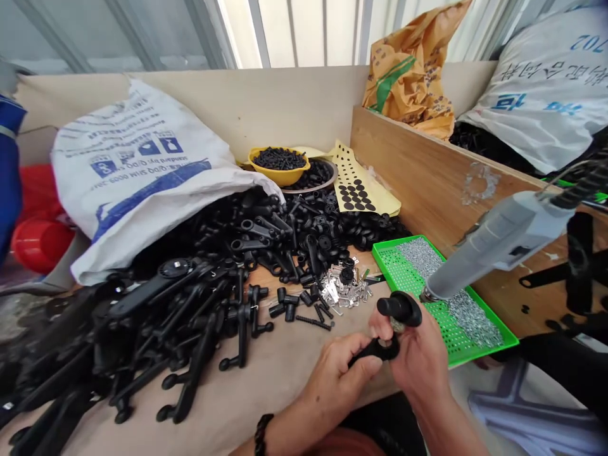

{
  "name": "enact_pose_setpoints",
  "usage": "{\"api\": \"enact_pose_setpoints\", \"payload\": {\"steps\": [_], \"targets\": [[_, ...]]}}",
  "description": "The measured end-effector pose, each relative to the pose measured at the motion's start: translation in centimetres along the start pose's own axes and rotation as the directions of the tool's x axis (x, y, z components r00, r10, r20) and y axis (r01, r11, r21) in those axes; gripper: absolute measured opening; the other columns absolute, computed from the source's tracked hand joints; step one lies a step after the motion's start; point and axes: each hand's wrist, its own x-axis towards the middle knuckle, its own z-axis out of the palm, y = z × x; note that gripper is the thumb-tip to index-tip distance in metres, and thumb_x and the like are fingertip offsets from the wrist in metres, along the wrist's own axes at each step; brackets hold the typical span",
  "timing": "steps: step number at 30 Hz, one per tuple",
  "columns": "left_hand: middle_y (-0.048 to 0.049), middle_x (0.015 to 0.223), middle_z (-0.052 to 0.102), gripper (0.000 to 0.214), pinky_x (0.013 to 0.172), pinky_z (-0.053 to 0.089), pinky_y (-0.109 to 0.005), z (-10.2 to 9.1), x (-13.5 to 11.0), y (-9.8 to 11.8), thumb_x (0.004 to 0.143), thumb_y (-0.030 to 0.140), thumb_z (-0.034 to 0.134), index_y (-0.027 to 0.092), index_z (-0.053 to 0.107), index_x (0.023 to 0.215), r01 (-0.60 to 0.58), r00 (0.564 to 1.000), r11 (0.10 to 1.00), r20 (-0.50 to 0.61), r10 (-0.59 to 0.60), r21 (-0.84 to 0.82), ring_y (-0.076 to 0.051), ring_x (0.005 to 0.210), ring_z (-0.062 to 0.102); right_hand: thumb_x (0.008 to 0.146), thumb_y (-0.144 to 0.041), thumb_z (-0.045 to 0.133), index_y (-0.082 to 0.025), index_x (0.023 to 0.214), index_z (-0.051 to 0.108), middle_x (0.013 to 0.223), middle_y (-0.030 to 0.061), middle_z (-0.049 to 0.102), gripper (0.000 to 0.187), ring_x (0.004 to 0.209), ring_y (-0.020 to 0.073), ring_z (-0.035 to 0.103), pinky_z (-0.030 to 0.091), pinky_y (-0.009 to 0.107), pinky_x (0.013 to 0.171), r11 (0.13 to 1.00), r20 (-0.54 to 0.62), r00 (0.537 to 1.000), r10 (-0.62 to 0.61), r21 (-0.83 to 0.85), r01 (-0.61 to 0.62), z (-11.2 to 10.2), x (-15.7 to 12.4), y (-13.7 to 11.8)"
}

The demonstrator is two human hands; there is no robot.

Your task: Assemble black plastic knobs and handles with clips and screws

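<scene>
Plywood bench (280,373) | loose black cranks (180,316) heaped 9–12 o'clock, unworked as far as visible | left hand (339,370) pinches held crank (380,349) at 5 o'clock | right hand (418,358) clasps its knob end | hanging driver (494,244) tip beside knob, over green screw tray (396,272) at 3 o'clock

I have one view, from the camera on the person's head. It faces forward and down over the tan wooden worktop (285,380), near enough that the left hand (339,373), the right hand (420,361) and the black plastic knobbed handle (401,308) between them sit at the lower edge. The heap of black plastic crank arms (190,297) fills the left, the green perforated plastic tray (394,273) the right.
</scene>
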Motion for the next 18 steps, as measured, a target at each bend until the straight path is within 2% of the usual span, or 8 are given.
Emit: {"api": "enact_pose_setpoints", "payload": {"steps": [3, 6, 8, 10, 12, 14, 16, 18], "targets": [[0.0034, 0.061, 0.041, 0.038, 0.052, 0.028, -0.023, 0.8, 0.1, -0.8, 0.083, 0.051, 0.053, 0.015, 0.053, 0.069, 0.035, 0.999, 0.987, -0.011, -0.037, -0.158, -0.011, 0.058, 0.037, 0.079, -0.039, 0.055, -0.019, 0.056, 0.050, 0.047, -0.0024, 0.047, 0.031, 0.047, 0.0112, 0.041, 0.033, 0.023, 0.046, 1.000, -0.008, 1.000, 0.026, -0.013, -0.026, 0.3, 0.3, 0.1], [0.0034, 0.059, 0.044, 0.034, 0.051, 0.027, -0.022, 0.9, 0.4, -1.2, 0.081, 0.046, 0.056, 0.014, 0.054, 0.070, 0.104, 0.994, 0.970, -0.017, -0.110, -0.220, -0.010, 0.055, 0.037, 0.081, -0.042, 0.051, -0.020, 0.059, 0.050, 0.051, -0.0022, 0.047, 0.031, 0.051, 0.0125, 0.043, 0.035, 0.024, 0.049, 0.991, -0.015, 1.000, -0.009, -0.133, 0.007, 0.1, 0.7, 0.2], [0.0029, 0.059, 0.048, 0.026, 0.052, 0.031, -0.022, 0.5, 0.5, -0.7, 0.080, 0.039, 0.058, 0.013, 0.059, 0.080, 0.132, 0.989, 0.961, -0.036, -0.144, -0.242, -0.010, 0.055, 0.041, 0.082, -0.042, 0.050, -0.020, 0.064, 0.052, 0.059, -0.0008, 0.050, 0.029, 0.057, 0.0142, 0.046, 0.039, 0.025, 0.055, 0.968, -0.071, 0.995, -0.070, -0.245, 0.051, -0.7, 0.8, 0.3], [0.0020, 0.062, 0.053, 0.028, 0.054, 0.036, -0.021, -0.1, 0.6, 0.1, 0.079, 0.032, 0.058, 0.012, 0.061, 0.099, 0.126, 0.986, 0.951, -0.068, -0.151, -0.282, -0.010, 0.057, 0.045, 0.084, -0.041, 0.050, -0.020, 0.068, 0.054, 0.064, 0.0000, 0.051, 0.027, 0.062, 0.0153, 0.047, 0.039, 0.026, 0.058, 0.901, -0.101, 0.981, -0.164, -0.420, 0.107, -1.9, 0.7, 0.3], [0.0007, 0.066, 0.056, 0.038, 0.054, 0.039, -0.021, -0.8, 0.6, 1.1, 0.078, 0.028, 0.057, 0.012, 0.058, 0.112, 0.121, 0.981, 0.942, -0.106, -0.161, -0.312, -0.010, 0.057, 0.048, 0.087, -0.038, 0.049, -0.021, 0.068, 0.054, 0.064, -0.0003, 0.049, 0.026, 0.062, 0.0156, 0.046, 0.036, 0.026, 0.057, 0.738, 0.004, 0.959, -0.285, -0.637, 0.222, -3.4, 0.4, 0.4], [0.0002, 0.068, 0.057, 0.040, 0.051, 0.040, -0.020, -1.3, 0.7, 1.9, 0.076, 0.024, 0.057, 0.011, 0.057, 0.114, 0.131, 0.975, 0.943, -0.134, -0.179, -0.307, -0.009, 0.054, 0.048, 0.091, -0.031, 0.043, -0.021, 0.068, 0.051, 0.064, -0.0001, 0.048, 0.026, 0.061, 0.0158, 0.045, 0.035, 0.028, 0.058, 0.516, 0.221, 0.899, -0.378, -0.756, 0.403, -4.5, 0.2, 0.5], [-0.0007, 0.071, 0.058, 0.041, 0.050, 0.041, -0.020, -1.4, 0.7, 2.4, 0.074, 0.020, 0.056, 0.011, 0.058, 0.113, 0.122, 0.975, 0.946, -0.142, -0.171, -0.300, -0.009, 0.053, 0.049, 0.091, -0.023, 0.041, -0.021, 0.072, 0.050, 0.068, 0.0012, 0.051, 0.022, 0.064, 0.0166, 0.046, 0.035, 0.029, 0.062, 0.333, 0.415, 0.804, -0.426, -0.754, 0.566, -5.1, 0.1, 0.7], [-0.0025, 0.077, 0.061, 0.042, 0.054, 0.044, -0.021, -1.4, 0.8, 2.6, 0.072, 0.018, 0.055, 0.011, 0.059, 0.113, 0.088, 0.981, 0.949, -0.141, -0.136, -0.303, -0.009, 0.056, 0.053, 0.091, -0.017, 0.041, -0.021, 0.074, 0.049, 0.071, 0.0025, 0.052, 0.019, 0.068, 0.0175, 0.046, 0.035, 0.031, 0.065, 0.201, 0.525, 0.725, -0.446, -0.731, 0.652, -5.3, 0.1, 0.9]]}}
